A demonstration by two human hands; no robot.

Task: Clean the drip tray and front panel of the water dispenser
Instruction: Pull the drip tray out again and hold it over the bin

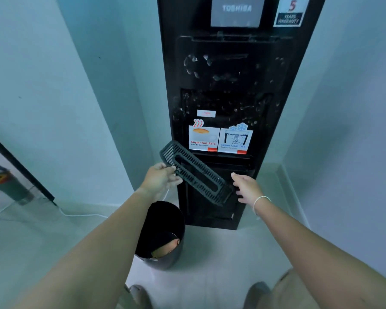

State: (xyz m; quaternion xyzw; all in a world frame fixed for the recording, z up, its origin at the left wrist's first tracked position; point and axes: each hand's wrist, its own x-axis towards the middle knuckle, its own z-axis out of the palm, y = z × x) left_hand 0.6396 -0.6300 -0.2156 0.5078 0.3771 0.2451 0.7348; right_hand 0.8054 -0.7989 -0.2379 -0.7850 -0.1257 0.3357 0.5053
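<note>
A tall black water dispenser [230, 70] stands against the wall, its front panel spotted with dried water marks. Hot and cool stickers [220, 140] sit above the drip tray recess [234, 162]. The dark slotted drip tray grate [194, 172] is out of the recess and tilted, its left end high. My left hand [162, 180] pinches the grate near its upper left end. My right hand [245, 188] holds the grate's lower right end, where the fingers are partly hidden behind it.
A black waste bin [161, 262] with something brown inside stands on the floor just left of the dispenser's base. A white cable [80, 214] runs along the left wall. A fire extinguisher [8, 185] stands at far left. My shoes [138, 295] are at the bottom edge.
</note>
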